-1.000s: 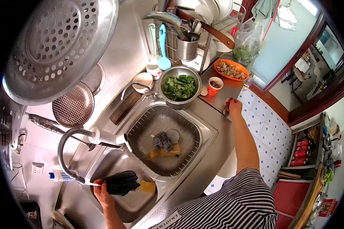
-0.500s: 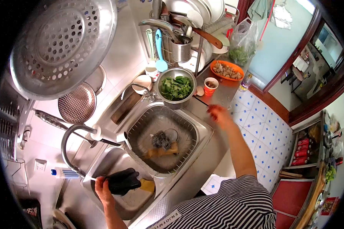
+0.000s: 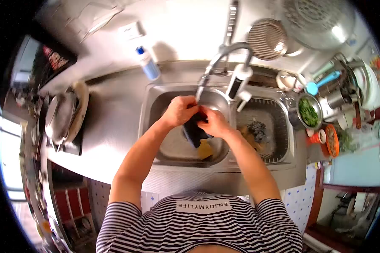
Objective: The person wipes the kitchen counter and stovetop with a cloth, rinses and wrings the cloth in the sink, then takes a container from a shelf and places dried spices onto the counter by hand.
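Over the left sink basin [image 3: 166, 145], both of my hands are at a limp black glove [image 3: 193, 131], its lower end hanging down with finger-like tips. My left hand [image 3: 181, 111] is closed on the upper part of it, close under the faucet spout. On its other side my right hand [image 3: 215, 122] pinches the same glove near the opening, fingers bent. Parts of both hands' fingertips are hidden by the dark material. A yellow sponge or cloth [image 3: 205, 149] lies on the basin floor below.
The curved faucet [image 3: 217, 63] rises behind the basin. In the right basin, a wire drainer [image 3: 278, 122] holds a steel scrubber [image 3: 256, 130]. Greens fill a metal bowl [image 3: 302, 120] at right, near an orange basket [image 3: 332, 141]. A blue-capped bottle [image 3: 148, 65] stands behind left.
The view has turned left toward the sink. My right hand has come from over the right-hand counter to the black glove, which my left hand was holding alone.
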Demonstrator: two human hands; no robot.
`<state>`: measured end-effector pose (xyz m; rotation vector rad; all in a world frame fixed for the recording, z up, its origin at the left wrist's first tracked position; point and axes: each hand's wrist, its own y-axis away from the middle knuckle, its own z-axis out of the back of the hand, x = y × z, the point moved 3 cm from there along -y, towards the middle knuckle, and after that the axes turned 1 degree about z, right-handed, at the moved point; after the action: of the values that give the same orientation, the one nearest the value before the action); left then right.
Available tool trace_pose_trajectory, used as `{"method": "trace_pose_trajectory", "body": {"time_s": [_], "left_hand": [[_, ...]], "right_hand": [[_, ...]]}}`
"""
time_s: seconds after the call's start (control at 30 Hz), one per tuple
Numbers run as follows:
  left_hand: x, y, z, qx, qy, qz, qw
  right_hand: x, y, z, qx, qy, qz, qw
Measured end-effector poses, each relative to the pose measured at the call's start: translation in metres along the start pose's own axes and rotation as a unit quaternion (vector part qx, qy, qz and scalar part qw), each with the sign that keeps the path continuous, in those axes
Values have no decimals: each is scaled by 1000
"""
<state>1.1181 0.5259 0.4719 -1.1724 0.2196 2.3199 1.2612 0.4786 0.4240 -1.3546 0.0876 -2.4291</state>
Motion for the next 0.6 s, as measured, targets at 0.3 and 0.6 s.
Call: {"method": "trace_pose_trajectory", "body": {"time_s": [0.3,0.6], "left_hand": [[32,23,51,76,-185,-39,979],[115,36,16,-32,-59,73,995]], "right_hand": [[-64,13,0,21,63,-170,983],[-41,-9,-34,-66,-411,-177,892]]}}
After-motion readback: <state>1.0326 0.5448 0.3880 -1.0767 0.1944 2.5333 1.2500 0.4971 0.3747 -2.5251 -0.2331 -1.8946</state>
